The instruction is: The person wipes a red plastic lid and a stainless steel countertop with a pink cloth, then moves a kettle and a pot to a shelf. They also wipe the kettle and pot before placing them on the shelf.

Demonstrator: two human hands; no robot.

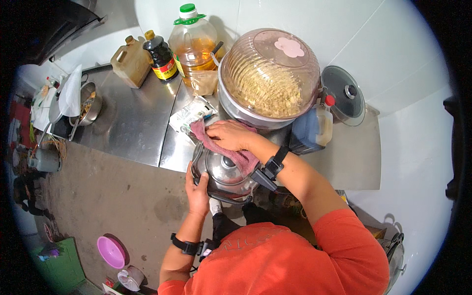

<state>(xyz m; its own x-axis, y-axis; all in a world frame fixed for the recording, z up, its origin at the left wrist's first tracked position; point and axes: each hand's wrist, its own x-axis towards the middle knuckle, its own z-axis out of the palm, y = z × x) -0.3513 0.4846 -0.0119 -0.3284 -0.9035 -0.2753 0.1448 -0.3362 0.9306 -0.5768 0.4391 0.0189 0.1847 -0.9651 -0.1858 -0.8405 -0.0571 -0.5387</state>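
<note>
A shiny metal pot [211, 177] with dark handles stands at the counter's front edge, close to my body. Its metal lid has a black knob [228, 161], partly covered by a pink cloth [215, 145]. My left hand [198, 190] grips the near left side of the pot, thumb toward me. On the far side, my right hand [230, 135] holds the cloth against the pot, fingers pointing left. Just beyond the fingers lies a white printed packet [191, 115]. Behind my right hand is a large pot with a clear domed cover [258, 73] over pale, chopped food.
At the back stand an oil jug [195, 48], a dark sauce bottle [162, 57] and a plastic canister [131, 62]. Right of the pot are a red-capped jug [313, 125] and a glass lid [343, 96]. A metal pan [88, 105] sits left. On the floor is a pink basin [110, 252].
</note>
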